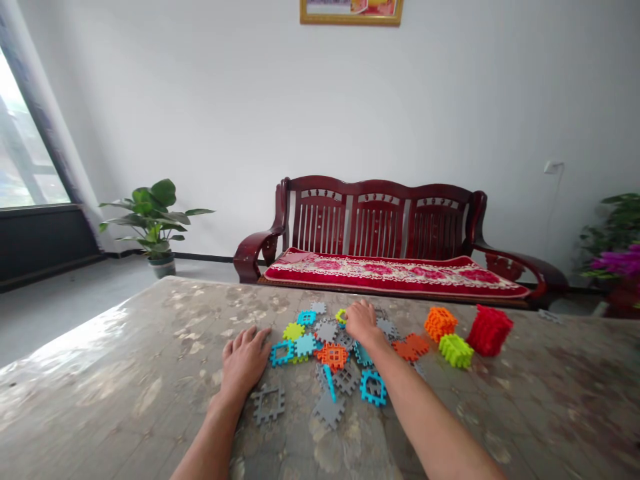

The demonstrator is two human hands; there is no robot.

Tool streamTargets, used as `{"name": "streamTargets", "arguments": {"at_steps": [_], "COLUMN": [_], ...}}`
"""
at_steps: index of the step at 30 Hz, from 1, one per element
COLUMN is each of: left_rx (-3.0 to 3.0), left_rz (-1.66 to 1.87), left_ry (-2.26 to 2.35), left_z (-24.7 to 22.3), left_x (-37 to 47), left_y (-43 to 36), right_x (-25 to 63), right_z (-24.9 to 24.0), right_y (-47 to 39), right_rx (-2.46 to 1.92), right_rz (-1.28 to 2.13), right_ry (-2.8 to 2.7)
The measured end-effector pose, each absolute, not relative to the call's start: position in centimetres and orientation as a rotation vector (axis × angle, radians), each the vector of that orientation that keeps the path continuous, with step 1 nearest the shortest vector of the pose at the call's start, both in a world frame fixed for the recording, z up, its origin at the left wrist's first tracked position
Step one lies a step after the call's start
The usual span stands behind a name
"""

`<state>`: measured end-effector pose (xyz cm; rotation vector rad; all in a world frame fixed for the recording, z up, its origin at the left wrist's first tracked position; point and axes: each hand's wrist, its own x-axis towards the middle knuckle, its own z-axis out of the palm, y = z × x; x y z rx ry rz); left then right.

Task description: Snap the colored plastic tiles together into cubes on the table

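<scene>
A loose pile of flat interlocking plastic tiles, among them an orange tile [333,357], a light blue tile [305,345] and a grey tile [329,408], lies on the table. My left hand [246,357] rests palm down left of the pile, fingers apart and holding nothing. Close to its fingertips is a blue frame tile [283,353]. At the far side of the pile, my right hand [361,320] bends down with its fingers curled. A yellow-green tile [341,316] shows right beside it. Whatever those fingers grip is hidden from the camera.
Right of the pile stand stacks of orange [441,324], yellow-green [456,351] and red tiles [490,331]. A patterned cover [150,373] spreads over the table. Beyond it are a wooden bench [377,220] and a potted plant [163,267].
</scene>
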<state>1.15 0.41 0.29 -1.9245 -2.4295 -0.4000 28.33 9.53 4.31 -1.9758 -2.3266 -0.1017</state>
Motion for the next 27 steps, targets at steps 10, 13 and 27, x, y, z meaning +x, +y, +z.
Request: {"name": "streamTargets", "arguments": {"at_steps": [10,13,27], "left_rx": [-1.908,-1.915,-1.920], "left_rz": [-0.426,-0.429,-0.418], "left_ry": [-2.410,-2.403,-2.404], "left_z": [-0.2,-0.3,0.1], "left_x": [1.0,0.9,1.2], "left_y": [0.5,0.6,0.3], "right_x": [28.0,28.0,30.1], "right_z": [4.2,4.4,6.8], "right_y": [9.9,9.7,6.7], "right_rx": [-1.988,-1.974,-1.843], "right_rz": [-0.122,-0.140,-0.187], "right_ry": [-2.346,-2.357,-2.252]}}
